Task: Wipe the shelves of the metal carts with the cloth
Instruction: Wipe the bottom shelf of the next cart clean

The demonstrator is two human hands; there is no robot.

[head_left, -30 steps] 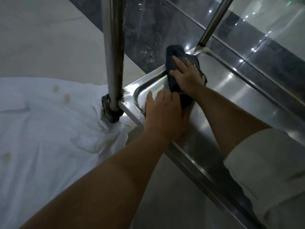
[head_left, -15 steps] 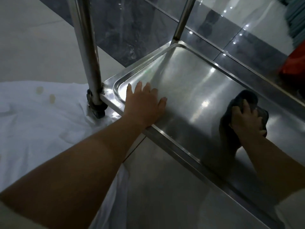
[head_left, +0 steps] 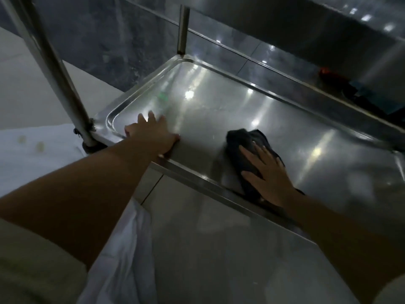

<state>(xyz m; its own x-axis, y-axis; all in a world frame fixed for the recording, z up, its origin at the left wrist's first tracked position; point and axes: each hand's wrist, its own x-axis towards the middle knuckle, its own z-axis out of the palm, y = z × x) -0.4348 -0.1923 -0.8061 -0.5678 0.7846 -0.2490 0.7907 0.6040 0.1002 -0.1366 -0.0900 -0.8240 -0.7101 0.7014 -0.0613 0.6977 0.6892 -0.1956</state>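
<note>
The low steel shelf [head_left: 274, 119] of a metal cart fills the middle of the view, shiny with light spots. A dark cloth [head_left: 245, 148] lies crumpled on it near the front rim. My right hand [head_left: 268, 174] presses flat on the cloth with fingers spread and straight. My left hand [head_left: 151, 132] rests flat on the shelf's front left corner, fingers extended, holding nothing.
Two steel posts rise from the shelf corners, one at front left [head_left: 57, 73] and one at the back [head_left: 183, 29]. An upper shelf [head_left: 328, 25] overhangs at top right. White fabric [head_left: 32, 154] lies on the floor to the left. Red and dark items [head_left: 328, 73] sit beyond the cart.
My right hand has slid the cloth leftward and toward the front rim, and its fingers now lie flat on it. My left hand stays at the front left corner.
</note>
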